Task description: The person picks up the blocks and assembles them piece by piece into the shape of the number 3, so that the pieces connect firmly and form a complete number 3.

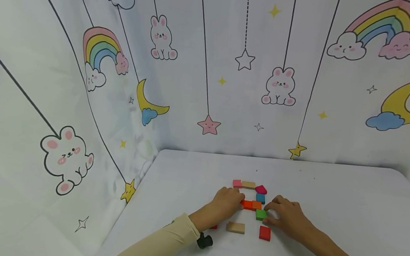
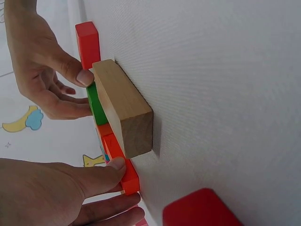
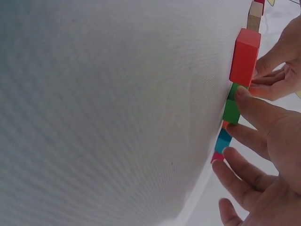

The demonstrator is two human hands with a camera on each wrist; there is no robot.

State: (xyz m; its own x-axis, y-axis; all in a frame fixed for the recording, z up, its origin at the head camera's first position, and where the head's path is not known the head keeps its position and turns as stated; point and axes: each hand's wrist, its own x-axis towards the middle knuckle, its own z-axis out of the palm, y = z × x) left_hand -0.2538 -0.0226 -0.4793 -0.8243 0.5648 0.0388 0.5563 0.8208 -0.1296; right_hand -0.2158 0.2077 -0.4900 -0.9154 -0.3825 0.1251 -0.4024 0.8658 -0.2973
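Note:
My left hand [image 1: 225, 203] pinches the outer end of a red-orange block [image 2: 130, 178] between thumb and fingers. An orange block [image 1: 256, 205] adjoins that one on its right. Just below the orange block lies a green block [image 1: 261, 215], held by my right hand [image 1: 289, 215] with the thumb on its near side and the index finger on its far side. A blue block [image 1: 260, 198] stands behind the orange one. Beyond, a pink block [image 1: 237, 184], a plain wooden block [image 1: 248, 185] and a crimson angular block [image 1: 261, 189] form a row.
Nearer to me lie another wooden block [image 2: 123, 99] and a red block [image 3: 245, 56]. A second red block [image 2: 200, 209] is mostly hidden by my left wrist in the head view. A patterned cloth [image 1: 194, 81] hangs behind the white table [image 1: 349, 208].

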